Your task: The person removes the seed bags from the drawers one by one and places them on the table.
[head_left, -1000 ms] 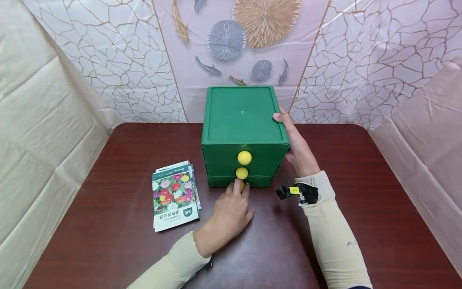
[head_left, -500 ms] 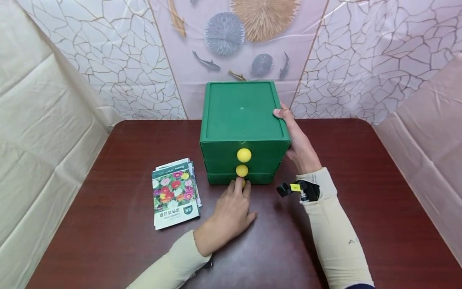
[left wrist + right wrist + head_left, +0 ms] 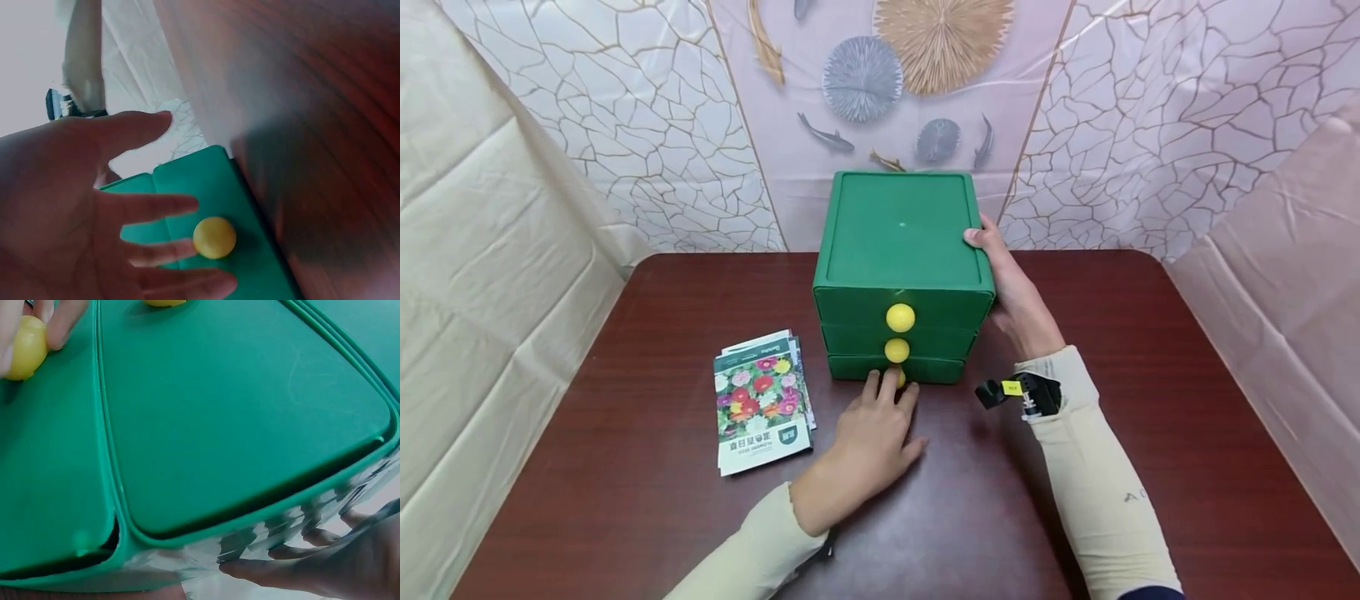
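Note:
A green drawer box with three stacked drawers stands at the back middle, each front bearing a round yellow knob. My left hand reaches to the lowest drawer, its fingers nearly straight and its thumb spread wide. In the left wrist view, the bottom knob sits among the fingertips, uncurled around it. My right hand lies along the box's right side with the thumb on the top edge. The right wrist view shows its fingers stretched against the patterned side wall. All drawers look pushed in.
A stack of flower seed packets lies left of the box on the dark red-brown table. Patterned cloth hangs behind, and pale cloth stands on the left side.
My left fingers have loosened and straightened at the bottom knob. The box front has shifted very slightly left. My right hand keeps its place on the box.

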Demonstrator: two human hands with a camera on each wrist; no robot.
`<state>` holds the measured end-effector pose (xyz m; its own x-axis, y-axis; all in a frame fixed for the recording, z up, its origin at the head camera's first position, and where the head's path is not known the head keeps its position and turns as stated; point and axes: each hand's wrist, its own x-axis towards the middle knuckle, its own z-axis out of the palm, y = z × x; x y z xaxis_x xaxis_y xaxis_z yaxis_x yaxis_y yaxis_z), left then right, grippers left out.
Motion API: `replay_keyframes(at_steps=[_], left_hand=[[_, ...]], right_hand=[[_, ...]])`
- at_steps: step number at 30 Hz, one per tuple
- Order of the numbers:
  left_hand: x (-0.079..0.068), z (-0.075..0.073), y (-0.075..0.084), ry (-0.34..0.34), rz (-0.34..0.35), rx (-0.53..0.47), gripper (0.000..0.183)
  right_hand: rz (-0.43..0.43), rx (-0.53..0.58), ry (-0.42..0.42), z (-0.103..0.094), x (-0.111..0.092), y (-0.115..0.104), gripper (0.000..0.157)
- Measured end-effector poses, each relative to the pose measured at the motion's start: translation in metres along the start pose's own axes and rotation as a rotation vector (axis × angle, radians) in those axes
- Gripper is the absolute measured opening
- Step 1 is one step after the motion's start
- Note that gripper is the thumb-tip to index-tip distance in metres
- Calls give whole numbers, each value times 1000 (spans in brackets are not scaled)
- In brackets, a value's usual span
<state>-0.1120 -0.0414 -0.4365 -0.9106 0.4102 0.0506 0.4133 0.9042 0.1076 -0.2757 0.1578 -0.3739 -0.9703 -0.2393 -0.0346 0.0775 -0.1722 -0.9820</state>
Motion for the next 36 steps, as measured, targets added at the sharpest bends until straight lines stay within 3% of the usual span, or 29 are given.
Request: replay_keyframes(at_steps=[5, 8, 19, 24, 28, 31, 36], left_hand=[[-13, -11, -14, 71, 34, -93, 56], [-22, -19, -27, 106, 19, -141, 50], [-44, -45, -72, 160, -221, -228, 44], [-49, -45, -87, 146, -359, -266, 51], [-54, -41, -97, 144, -427, -284, 51], [-56, -37, -102, 139, -455, -292, 52], [-57, -33, -108, 137, -455, -309, 58]], right_hand=[[1, 7, -15, 0, 3, 1, 74], [12, 4, -24, -1, 4, 1, 73], [-7, -43, -47, -18, 8, 0, 73], [-54, 7, 4, -24, 2, 6, 69], [-161, 27, 75, -26, -4, 16, 61], [-215, -53, 131, -27, -11, 25, 62], [-222, -214, 200, -31, -27, 38, 63]])
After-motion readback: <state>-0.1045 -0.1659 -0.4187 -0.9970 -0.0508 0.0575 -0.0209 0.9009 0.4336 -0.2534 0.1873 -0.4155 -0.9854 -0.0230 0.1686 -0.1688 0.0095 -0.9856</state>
